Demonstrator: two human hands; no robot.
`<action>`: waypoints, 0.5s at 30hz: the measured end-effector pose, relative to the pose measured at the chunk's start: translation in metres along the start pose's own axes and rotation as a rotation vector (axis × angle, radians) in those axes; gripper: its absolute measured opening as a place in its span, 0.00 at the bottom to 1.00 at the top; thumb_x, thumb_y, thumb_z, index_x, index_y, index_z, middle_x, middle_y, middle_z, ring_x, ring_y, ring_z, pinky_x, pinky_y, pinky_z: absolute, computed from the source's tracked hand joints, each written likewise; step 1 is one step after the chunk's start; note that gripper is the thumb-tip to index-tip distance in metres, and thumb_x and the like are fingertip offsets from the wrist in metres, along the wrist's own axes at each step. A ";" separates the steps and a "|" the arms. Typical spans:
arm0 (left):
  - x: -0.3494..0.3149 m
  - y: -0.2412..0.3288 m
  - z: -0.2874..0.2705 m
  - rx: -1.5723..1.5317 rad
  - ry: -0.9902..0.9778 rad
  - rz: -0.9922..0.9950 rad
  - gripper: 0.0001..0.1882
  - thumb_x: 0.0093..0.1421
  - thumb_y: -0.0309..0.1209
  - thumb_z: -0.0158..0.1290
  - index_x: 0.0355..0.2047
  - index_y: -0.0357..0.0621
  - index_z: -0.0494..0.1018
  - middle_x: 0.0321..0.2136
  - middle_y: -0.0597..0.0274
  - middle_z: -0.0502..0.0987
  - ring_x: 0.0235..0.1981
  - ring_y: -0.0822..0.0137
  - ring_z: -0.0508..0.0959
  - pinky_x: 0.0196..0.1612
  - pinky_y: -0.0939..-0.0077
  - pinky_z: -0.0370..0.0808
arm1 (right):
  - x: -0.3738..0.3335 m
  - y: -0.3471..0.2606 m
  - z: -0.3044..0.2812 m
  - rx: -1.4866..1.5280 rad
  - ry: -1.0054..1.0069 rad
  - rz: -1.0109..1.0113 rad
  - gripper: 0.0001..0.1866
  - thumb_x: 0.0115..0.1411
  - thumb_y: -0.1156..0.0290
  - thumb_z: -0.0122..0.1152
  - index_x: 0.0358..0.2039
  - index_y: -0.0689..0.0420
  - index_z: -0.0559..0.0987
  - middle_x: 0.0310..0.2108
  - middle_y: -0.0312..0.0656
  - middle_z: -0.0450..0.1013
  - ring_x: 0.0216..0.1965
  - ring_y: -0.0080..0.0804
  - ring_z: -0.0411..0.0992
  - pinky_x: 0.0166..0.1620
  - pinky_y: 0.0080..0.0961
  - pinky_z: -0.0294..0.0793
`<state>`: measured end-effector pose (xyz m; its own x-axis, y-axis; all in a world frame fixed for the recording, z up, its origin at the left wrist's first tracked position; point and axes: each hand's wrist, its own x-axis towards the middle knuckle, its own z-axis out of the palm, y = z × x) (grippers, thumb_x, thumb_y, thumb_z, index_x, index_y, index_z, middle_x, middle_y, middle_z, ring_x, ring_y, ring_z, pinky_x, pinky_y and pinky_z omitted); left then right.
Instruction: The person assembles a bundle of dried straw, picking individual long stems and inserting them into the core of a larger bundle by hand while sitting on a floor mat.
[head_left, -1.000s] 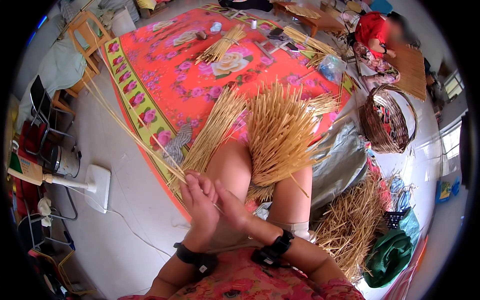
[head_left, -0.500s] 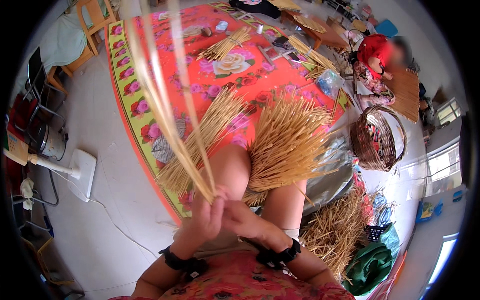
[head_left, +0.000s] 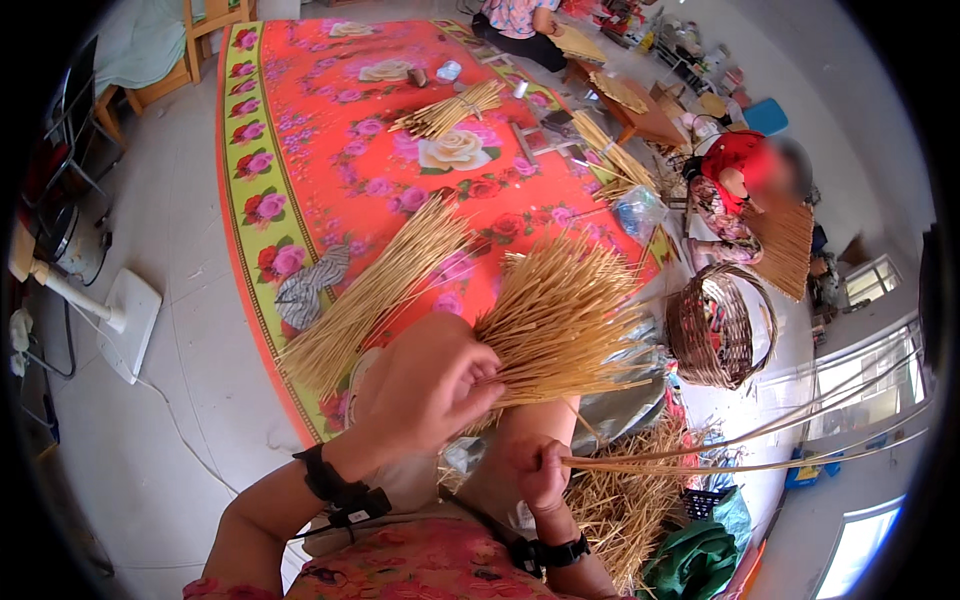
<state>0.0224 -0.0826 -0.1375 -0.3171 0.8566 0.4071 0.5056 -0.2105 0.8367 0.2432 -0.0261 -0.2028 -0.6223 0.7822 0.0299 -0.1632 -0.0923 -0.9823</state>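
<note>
While right hand point(head_left: 545, 476) grips long straws point(head_left: 622, 464), left hand point(head_left: 428, 385) beside straw bundle point(head_left: 565, 320), grasp unclear

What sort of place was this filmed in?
Probably a straw-craft workroom: there's a thick straw bundle, a heap of loose straw, and a co-worker in red sitting by a brown panel.

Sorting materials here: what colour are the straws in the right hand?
Pale golden straws; head view.

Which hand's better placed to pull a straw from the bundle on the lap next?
Left hand, probably: it's right at the straw bundle's edge. Right hand is occupied, gripping long straws.
</note>
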 end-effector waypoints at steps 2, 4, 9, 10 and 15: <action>0.010 -0.006 0.004 0.021 0.165 -0.001 0.23 0.50 0.35 0.62 0.42 0.40 0.67 0.37 0.55 0.73 0.30 0.62 0.77 0.32 0.69 0.73 | 0.003 0.000 -0.006 0.044 0.113 -0.001 0.28 0.66 0.49 0.35 0.13 0.55 0.59 0.12 0.33 0.52 0.16 0.25 0.51 0.22 0.24 0.51; 0.027 0.006 0.000 0.049 0.138 -0.027 0.31 0.50 0.36 0.62 0.50 0.38 0.60 0.45 0.50 0.69 0.38 0.58 0.75 0.40 0.67 0.72 | 0.006 0.012 -0.020 0.075 0.263 0.052 0.29 0.65 0.48 0.35 0.12 0.54 0.57 0.11 0.31 0.47 0.15 0.24 0.47 0.22 0.24 0.49; 0.072 0.000 0.006 -0.060 0.140 0.103 0.53 0.46 0.41 0.65 0.61 0.35 0.41 0.59 0.40 0.51 0.59 0.49 0.57 0.60 0.62 0.57 | 0.008 0.027 -0.029 0.123 0.377 0.081 0.28 0.66 0.49 0.34 0.12 0.54 0.57 0.11 0.32 0.48 0.15 0.25 0.48 0.23 0.24 0.51; 0.081 -0.003 0.009 -0.121 0.112 0.114 0.56 0.44 0.41 0.66 0.62 0.35 0.39 0.60 0.39 0.49 0.61 0.49 0.53 0.61 0.62 0.53 | 0.008 0.031 -0.029 0.074 0.419 0.087 0.28 0.66 0.49 0.34 0.12 0.53 0.57 0.11 0.32 0.48 0.15 0.25 0.48 0.23 0.25 0.51; 0.112 0.013 0.015 -0.201 -0.045 0.072 0.60 0.43 0.35 0.66 0.64 0.40 0.32 0.61 0.41 0.47 0.61 0.53 0.55 0.61 0.63 0.54 | 0.010 0.038 -0.034 0.196 0.417 0.154 0.28 0.66 0.50 0.35 0.13 0.54 0.60 0.11 0.32 0.50 0.16 0.26 0.50 0.24 0.24 0.54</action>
<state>0.0055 0.0173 -0.0865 -0.2476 0.8552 0.4554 0.3536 -0.3578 0.8642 0.2570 -0.0013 -0.2458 -0.2973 0.9268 -0.2295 -0.2588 -0.3096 -0.9150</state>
